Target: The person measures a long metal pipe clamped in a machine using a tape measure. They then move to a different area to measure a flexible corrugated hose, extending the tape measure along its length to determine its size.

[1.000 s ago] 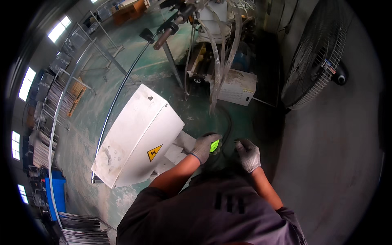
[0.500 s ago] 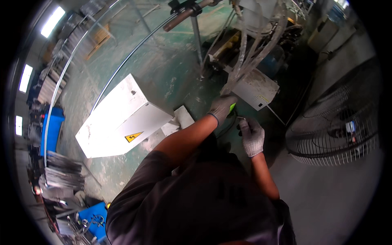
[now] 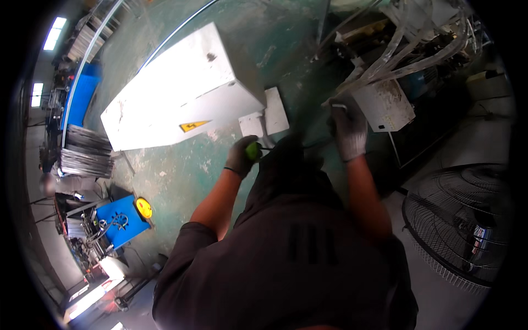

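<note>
My left hand [image 3: 242, 158], in a grey work glove, is closed on a green-handled tool [image 3: 252, 150]; a thin dark shaft seems to stick out from it toward the right. Over on the right, my gloved right hand [image 3: 350, 132] has curled fingers around a small bent silvery piece [image 3: 339, 105], whose exact kind is too small to tell. Just beyond that hand, a bundle of cloudy plastic-like strips [image 3: 396, 60] fans out to the upper right. A white metal box [image 3: 379, 104] with a stained top stands beside the strips.
A large white cabinet [image 3: 176, 93] with a yellow warning triangle lies to the left, with white plates [image 3: 276, 110] beside it. A caged fan [image 3: 462, 220] stands at the right. Far left are a blue table [image 3: 122, 220], stacked grey bars [image 3: 87, 154] and another person [image 3: 74, 184].
My view has turned, so the cabinet and fan appear shifted. My hands have moved apart: the left has gone left with the green-handled tool, while the right is nearer the strips.
</note>
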Demonstrator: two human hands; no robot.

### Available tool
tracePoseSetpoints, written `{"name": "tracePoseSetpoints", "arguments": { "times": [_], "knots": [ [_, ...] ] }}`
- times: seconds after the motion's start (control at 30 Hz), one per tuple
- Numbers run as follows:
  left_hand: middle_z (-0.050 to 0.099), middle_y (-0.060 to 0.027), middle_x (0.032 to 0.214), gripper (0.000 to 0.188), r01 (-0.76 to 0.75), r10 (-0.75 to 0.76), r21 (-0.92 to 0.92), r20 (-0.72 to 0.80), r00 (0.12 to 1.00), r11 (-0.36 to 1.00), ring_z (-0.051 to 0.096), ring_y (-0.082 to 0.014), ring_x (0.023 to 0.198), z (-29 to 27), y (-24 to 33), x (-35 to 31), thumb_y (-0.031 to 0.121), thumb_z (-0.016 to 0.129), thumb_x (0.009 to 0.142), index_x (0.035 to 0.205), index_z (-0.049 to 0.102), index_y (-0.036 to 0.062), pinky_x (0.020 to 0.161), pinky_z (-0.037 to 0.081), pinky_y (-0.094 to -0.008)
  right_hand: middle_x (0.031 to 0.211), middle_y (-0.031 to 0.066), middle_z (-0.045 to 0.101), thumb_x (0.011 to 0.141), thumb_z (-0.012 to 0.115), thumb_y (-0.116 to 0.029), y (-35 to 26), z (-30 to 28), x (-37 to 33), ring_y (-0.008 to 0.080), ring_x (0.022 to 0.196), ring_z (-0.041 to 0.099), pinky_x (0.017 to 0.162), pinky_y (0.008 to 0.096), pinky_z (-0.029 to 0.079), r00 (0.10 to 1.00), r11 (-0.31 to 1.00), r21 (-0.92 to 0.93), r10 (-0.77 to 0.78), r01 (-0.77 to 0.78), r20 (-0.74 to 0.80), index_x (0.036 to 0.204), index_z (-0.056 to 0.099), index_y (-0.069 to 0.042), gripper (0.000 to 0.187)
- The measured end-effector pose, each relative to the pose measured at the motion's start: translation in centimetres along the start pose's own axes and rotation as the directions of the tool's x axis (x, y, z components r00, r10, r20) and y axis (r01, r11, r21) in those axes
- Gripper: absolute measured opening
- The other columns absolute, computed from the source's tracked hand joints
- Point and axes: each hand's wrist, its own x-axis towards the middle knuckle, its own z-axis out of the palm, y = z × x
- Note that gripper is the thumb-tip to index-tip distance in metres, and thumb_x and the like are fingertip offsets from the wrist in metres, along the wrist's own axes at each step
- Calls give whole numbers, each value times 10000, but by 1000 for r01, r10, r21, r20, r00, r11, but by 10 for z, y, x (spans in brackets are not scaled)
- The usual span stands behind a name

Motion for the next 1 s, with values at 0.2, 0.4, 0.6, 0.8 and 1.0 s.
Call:
{"name": "tracePoseSetpoints", "arguments": {
  "times": [0.2, 0.4, 0.6, 0.8, 1.0],
  "knots": [
    [699, -80, 929, 188, 9, -492, -882, -253, 833, 470, 665, -252, 812, -178, -3, -42, 269, 658, 1047, 1121, 681, 98, 673, 536, -372, 953, 152, 785, 1062, 691, -317, 10, 85, 37, 210, 896, 760, 818, 354, 572, 960, 954, -133, -254, 269, 119, 1213, 774, -29, 335],
    [692, -131, 1218, 258, -197, 51, -260, -480, 876, 945, 686, -249, 1081, -311, 12, -7, 136, 598, 1086, 1315, 638, 26, 880, 621, -437, 1202, 115, 780, 1107, 579, -274, 15, 151, 105, 259, 1075, 772, 869, 390, 597, 946, 996, -77, -8, 35, 325, 1330, 742, -45, 359],
    [583, -152, 1573, 498, -350, 244, -279, -353, 903, 894, 561, -288, 1432, -300, 117, 52, 303, 509, 1176, 1590, 505, 26, 1191, 481, -436, 1527, 73, 702, 1128, 508, -228, 47, 165, 154, 288, 1313, 714, 1023, 415, 589, 751, 86, -781, -358, 618, 555, 1464, 693, -95, 407],
    [592, -145, 1531, 474, -354, 244, -317, -338, 909, 880, 568, -287, 1395, -297, 128, 69, 315, 513, 1166, 1549, 518, 36, 1160, 486, -437, 1514, 79, 707, 1122, 514, -228, 46, 180, 157, 285, 1313, 714, 1027, 415, 588, 798, 79, -816, -279, 573, 534, 1452, 701, -100, 400],
    [601, -138, 1488, 452, -337, 208, -336, -365, 907, 880, 576, -287, 1358, -270, 120, 70, 327, 517, 1156, 1509, 531, 45, 1129, 490, -437, 1501, 86, 712, 1117, 520, -228, 52, 189, 152, 283, 1314, 713, 1032, 415, 586, 795, 75, -806, -244, 587, 556, 1439, 708, -105, 393]
  ]
}}
